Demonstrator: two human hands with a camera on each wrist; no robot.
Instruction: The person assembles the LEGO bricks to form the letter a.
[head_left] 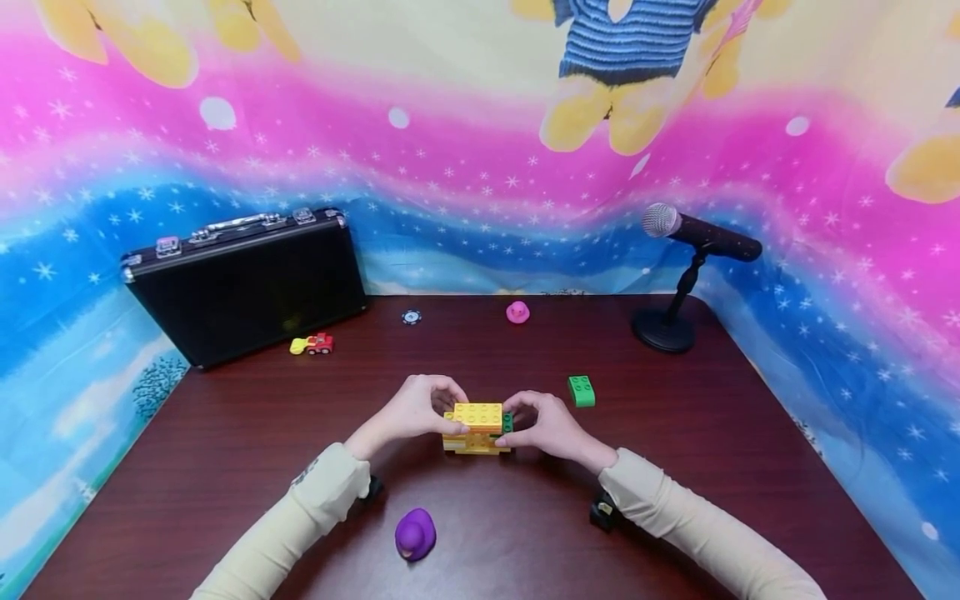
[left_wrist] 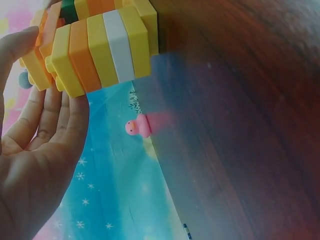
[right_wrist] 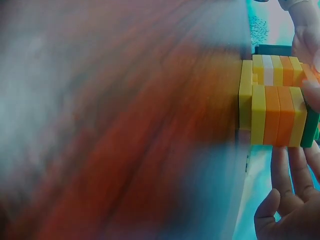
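Observation:
A toy-brick structure (head_left: 478, 414) stands on the table in front of me. Its two stacked pillars of yellow, orange, white and green bricks rise from a yellow base, and a studded yellow brick lies across the top. My left hand (head_left: 420, 404) grips its upper left end, thumb at the near side, fingers behind. On the right, my right hand (head_left: 551, 427) holds the end by the green brick (head_left: 507, 422) between thumb and fingers. The left wrist view shows one striped pillar (left_wrist: 102, 50) up close; both pillars (right_wrist: 277, 115) appear in the right wrist view.
A loose green brick (head_left: 581, 391) lies right of the structure. Nearer me sits a purple rubber duck (head_left: 416, 534). Farther back are a pink duck (head_left: 517, 312), a poker chip (head_left: 411, 317), a toy car (head_left: 312, 344), a black case (head_left: 247, 292) and a microphone on a stand (head_left: 682, 283).

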